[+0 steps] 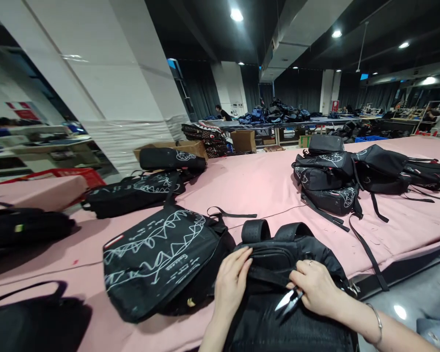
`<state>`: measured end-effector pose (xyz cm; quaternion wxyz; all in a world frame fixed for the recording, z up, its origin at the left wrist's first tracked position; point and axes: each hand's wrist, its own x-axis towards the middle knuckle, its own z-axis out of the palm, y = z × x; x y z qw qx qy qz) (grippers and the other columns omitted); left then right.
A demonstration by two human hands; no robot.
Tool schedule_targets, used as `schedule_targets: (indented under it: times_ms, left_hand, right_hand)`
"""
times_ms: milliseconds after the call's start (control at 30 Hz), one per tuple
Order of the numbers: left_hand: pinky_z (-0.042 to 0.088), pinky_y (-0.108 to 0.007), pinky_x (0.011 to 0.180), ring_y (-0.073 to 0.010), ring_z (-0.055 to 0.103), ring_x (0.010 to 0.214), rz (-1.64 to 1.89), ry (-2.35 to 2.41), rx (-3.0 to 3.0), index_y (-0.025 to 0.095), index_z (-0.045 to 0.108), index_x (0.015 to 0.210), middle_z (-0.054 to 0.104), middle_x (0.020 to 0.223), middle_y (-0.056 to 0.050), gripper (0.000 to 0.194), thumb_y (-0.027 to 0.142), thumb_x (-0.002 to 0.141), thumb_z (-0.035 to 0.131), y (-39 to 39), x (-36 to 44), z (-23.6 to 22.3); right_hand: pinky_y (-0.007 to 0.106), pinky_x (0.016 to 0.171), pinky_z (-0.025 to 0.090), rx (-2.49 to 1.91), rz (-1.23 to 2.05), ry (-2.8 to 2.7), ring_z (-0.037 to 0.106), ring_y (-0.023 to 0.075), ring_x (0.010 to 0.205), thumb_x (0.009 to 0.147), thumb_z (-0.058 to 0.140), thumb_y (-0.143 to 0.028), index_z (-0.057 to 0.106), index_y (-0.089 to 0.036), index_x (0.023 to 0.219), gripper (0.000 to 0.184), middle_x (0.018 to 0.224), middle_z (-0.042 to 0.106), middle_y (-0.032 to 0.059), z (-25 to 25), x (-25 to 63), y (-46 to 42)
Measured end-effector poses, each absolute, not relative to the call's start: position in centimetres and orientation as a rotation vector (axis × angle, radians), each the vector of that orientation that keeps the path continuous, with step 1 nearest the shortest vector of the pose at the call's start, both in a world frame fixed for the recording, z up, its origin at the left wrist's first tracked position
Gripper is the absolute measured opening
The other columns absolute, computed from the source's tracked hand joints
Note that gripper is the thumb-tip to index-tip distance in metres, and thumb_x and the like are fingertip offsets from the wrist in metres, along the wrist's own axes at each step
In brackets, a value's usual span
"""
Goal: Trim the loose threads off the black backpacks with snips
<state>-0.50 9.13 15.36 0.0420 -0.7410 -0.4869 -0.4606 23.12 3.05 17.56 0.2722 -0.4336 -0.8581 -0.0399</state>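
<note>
A black backpack (264,322) lies in front of me at the table's near edge, its padded straps (293,231) looping up at the far end. My left hand (232,274) presses closed fingers on the bag's upper left side, gripping its fabric near a curved seam. In my right hand (311,283) is a pair of thread snips (289,302), blades pointing down and left over the bag. The fingers of that hand also meet a black strap (269,276) running across the backpack. Left of it, touching, rests another black backpack (157,259) with white line drawings.
Pink cloth (249,181) covers the long table. More black bags (326,171) are piled at the right, with loose straps hanging over the edge. Others (132,193) lie at the left. A white pillar (106,73) and cardboard boxes (243,141) stand beyond.
</note>
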Motion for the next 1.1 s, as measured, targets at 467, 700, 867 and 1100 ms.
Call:
schedule_targets:
  times_ms: [467, 700, 867, 1100]
  left_hand:
    - [0.046, -0.041, 0.089, -0.0198, 0.055, 0.105, -1.693, -0.986, -2.365, 0.016, 0.056, 0.094, 0.062, 0.102, -0.008, 0.025, 0.000, 0.076, 0.048, 5.7, 2.0, 14.3]
    - [0.047, -0.039, 0.083, -0.0182, 0.058, 0.097, -1.615, -0.992, -2.363, 0.019, 0.056, 0.092, 0.060, 0.093, -0.004, 0.026, 0.000, 0.076, 0.049, 4.2, 1.2, 14.5]
    - [0.048, -0.037, 0.079, -0.0167, 0.058, 0.091, -1.684, -1.051, -2.340, 0.017, 0.053, 0.092, 0.060, 0.090, -0.005, 0.026, -0.002, 0.075, 0.050, 3.7, 1.5, 13.3]
    - [0.046, -0.037, 0.076, -0.0186, 0.056, 0.091, -1.567, -0.955, -2.375, 0.017, 0.056, 0.100, 0.057, 0.086, -0.005, 0.035, -0.003, 0.072, 0.053, 2.8, 1.6, 11.9]
  right_hand:
    - [0.024, 0.065, 0.038, -1.157, 0.006, -2.186, 0.053, 0.0126, 0.072, 0.085, 0.046, -0.018, 0.060, -0.020, 0.104, 0.023, 0.085, 0.057, 0.0036, 21.0, 25.0, 5.0]
    - [0.021, 0.058, 0.035, -1.258, 0.198, -2.348, 0.052, 0.0105, 0.070, 0.073, 0.050, -0.004, 0.061, -0.021, 0.090, 0.027, 0.081, 0.054, -0.0001, 21.3, 23.3, 4.6]
    - [0.024, 0.057, 0.031, -1.056, -0.108, -2.188, 0.045, 0.0104, 0.062, 0.081, 0.048, -0.008, 0.057, -0.016, 0.076, 0.013, 0.069, 0.052, 0.0005, 17.8, 22.8, 2.8]
    - [0.025, 0.054, 0.025, -0.848, -0.400, -2.139, 0.039, 0.0081, 0.056, 0.081, 0.055, -0.011, 0.056, -0.016, 0.067, 0.015, 0.064, 0.055, -0.0012, 15.4, 23.2, 1.5]
